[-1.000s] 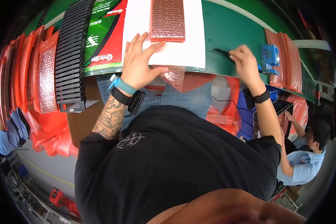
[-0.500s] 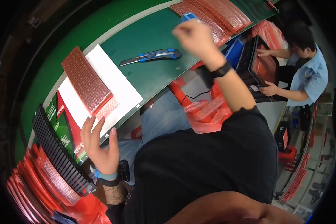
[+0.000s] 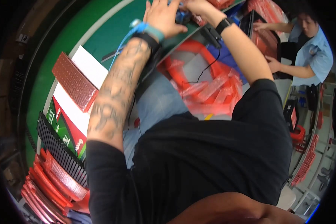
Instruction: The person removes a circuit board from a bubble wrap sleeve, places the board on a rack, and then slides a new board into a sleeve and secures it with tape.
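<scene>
Head view: red bubble-wrap pouches point(image 3: 50, 181) and a black rack point(image 3: 59, 143) fill the lower left; the left forearm point(image 3: 114, 93) partly hides a cutter point(image 3: 110, 56). Top centre, a dark-blue object point(image 3: 182, 17) lies between the spread left hand point(image 3: 163, 16) and right hand point(image 3: 201, 8), whose grip I cannot tell.

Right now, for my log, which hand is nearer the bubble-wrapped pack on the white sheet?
Left. In the picture, the left hand is up and right of the pack; the right hand lies farther right.
</scene>
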{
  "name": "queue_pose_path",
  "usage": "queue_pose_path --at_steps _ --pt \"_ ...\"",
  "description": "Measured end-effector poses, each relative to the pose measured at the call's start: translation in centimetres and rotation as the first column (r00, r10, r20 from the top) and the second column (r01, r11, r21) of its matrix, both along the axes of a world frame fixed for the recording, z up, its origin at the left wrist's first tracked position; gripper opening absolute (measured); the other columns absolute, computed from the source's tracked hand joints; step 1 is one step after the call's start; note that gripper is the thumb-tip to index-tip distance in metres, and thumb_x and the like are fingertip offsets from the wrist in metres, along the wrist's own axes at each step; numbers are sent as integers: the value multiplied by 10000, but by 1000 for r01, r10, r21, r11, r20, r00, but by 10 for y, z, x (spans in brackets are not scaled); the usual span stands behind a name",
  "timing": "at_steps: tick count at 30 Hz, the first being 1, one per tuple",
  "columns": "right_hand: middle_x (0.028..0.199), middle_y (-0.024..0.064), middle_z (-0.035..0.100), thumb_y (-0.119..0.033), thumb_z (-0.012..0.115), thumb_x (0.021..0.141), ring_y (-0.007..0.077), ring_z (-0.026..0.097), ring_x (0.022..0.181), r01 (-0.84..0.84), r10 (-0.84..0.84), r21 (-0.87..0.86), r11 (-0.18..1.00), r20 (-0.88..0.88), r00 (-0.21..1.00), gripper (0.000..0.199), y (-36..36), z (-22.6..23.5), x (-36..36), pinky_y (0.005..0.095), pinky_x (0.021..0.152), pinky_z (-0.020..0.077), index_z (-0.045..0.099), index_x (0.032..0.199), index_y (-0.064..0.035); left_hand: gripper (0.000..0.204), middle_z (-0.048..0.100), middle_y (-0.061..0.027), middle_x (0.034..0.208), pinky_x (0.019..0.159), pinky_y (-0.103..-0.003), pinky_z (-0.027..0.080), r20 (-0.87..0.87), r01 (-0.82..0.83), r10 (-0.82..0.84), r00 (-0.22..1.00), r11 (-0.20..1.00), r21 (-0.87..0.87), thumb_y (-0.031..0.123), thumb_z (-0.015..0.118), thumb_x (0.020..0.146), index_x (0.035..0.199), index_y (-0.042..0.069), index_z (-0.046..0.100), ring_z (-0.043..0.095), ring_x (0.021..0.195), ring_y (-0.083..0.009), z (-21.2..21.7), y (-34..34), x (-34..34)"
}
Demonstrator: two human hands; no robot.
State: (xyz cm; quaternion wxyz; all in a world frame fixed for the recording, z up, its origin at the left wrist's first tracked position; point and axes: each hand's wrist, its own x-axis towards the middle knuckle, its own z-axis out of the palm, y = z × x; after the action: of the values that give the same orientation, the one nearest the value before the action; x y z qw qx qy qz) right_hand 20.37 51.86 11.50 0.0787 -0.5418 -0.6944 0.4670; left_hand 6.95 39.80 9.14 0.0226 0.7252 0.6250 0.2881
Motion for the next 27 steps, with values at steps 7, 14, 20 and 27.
queue_pose_path --at_steps 7,14,20,27 --pt "602 108 579 -108 695 878 249 502 460 243 -225 -22 970 -467 855 146 65 -59 15 445 399 334 688 772 -8 1070 439 -237 1464 1170 -556 314 85 -1 -1 996 1000 20 403 916 563 1479 119 443 348 1423 -434 -38 70 13" --pt "730 52 653 -194 727 882 134 543 621 -78 179 244 967 -427 886 180 25 -52 51 319 552 417 726 821 -24 918 446 -245 1470 1166 -509 341 -21 -120 125 992 978 173 374 884 644 1451 183 492 357 1414 -447 -59 63 12" --pt "652 -16 590 -295 798 845 76 469 591 234 -279 -153 960 -600 750 289 -9 -83 67 261 517 333 687 694 -74 934 364 -275 1525 1162 -549 332 -8 -102 106 994 972 213 442 914 594 1435 350 518 318 1419 -490 -66 69 12" --pt "647 -12 586 -306 817 815 85 498 608 312 -299 -82 947 -589 751 338 -7 -82 48 258 529 340 665 652 -52 826 345 -252 1538 1090 -596 387 -43 -87 100 994 969 230 453 888 635 1392 386 563 290 1443 -472 -71 76 5"
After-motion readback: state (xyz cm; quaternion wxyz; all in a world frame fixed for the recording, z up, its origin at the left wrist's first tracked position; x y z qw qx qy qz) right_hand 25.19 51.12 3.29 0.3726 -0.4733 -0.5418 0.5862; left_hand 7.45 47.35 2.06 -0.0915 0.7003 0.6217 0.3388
